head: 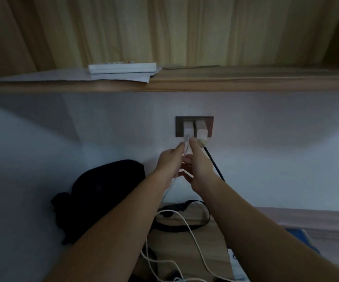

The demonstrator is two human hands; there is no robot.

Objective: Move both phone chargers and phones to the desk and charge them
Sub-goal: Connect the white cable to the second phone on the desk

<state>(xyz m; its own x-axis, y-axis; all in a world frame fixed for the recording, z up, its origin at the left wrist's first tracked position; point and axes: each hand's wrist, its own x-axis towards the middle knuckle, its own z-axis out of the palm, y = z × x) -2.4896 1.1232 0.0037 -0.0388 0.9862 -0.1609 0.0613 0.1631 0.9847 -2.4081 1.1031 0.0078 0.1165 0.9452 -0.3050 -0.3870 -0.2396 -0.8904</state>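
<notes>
Forearms reach forward from the lower edge, both bare, over a wooden desk [212, 239] where loose white cord loops across a black strap [184, 227]. A blue item lies at the desk's right edge, too blurred to name. To the left, a black bag [103, 190] leans against the pale wall.

Further in, both hands meet just below the wall socket [209, 123]. The left hand [169, 161] pinches the white cable [187, 148] near its end, fingertips up close under the chargers, and the cord trails down past the wrist to the desk. The right hand [200, 167] sits just beside it, thumb raised next to the same cable and fingers curled inward toward the left hand; whether it actually grips the cable I cannot tell.

Two white chargers stand side by side in the dark socket plate: the left charger [188, 129] directly above the pinched cable end, the right charger [201, 130] with a pale plug beneath it and a black cable [215, 166] running down behind the right wrist.

Above, a wooden shelf [235, 84] carries sheets of paper [121, 78] with a flat white device [121, 68] lying on top.
</notes>
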